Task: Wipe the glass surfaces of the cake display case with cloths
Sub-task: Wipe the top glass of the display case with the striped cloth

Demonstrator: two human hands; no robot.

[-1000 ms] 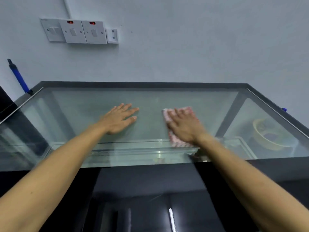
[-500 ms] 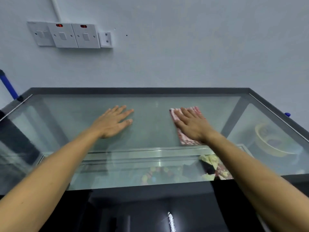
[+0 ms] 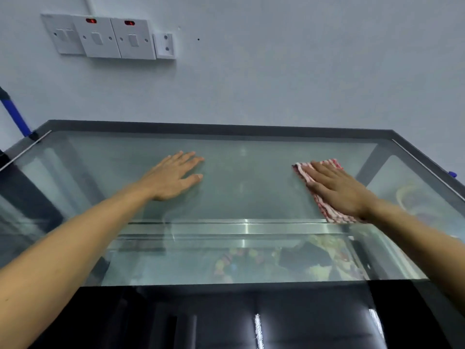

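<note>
Pale wall (image 3: 302, 71) fills the far half of the view. Below it, the cake display case (image 3: 226, 128) runs nearly edge to edge, dark frame round a flat glass top (image 3: 246, 187); glossy black front panel (image 3: 251, 318) at the near side.

Through the glass: a metal rail (image 3: 246, 226) running left to right, blurred coloured items (image 3: 234, 260) under the near centre, a pale yellow bowl shape (image 3: 412, 197) at far right. Details of these too blurred to tell.

Both forearms reach in from the near corners. Left hand (image 3: 173, 176) flat on the glass, left of centre, fingers straight and slightly spread, pointing far-right; holds nothing. Right hand (image 3: 337, 187) flat on the cloth (image 3: 327, 212), right of centre, fingers extended and pressing it to the glass, no curl visible. The two hands well apart.

Cloth red-and-white patterned, lying on the glass top towards the right end, its far edge showing beyond the fingertips, its near corner showing below the wrist, just beside the line of the rail.

On the wall, far left: a row of white switch plates (image 3: 108, 37), two with red indicator lights (image 3: 91, 20). A blue handle (image 3: 13, 113) leans at the left edge, near the case's far-left corner. Small blue object (image 3: 452, 174) at the right edge.
</note>
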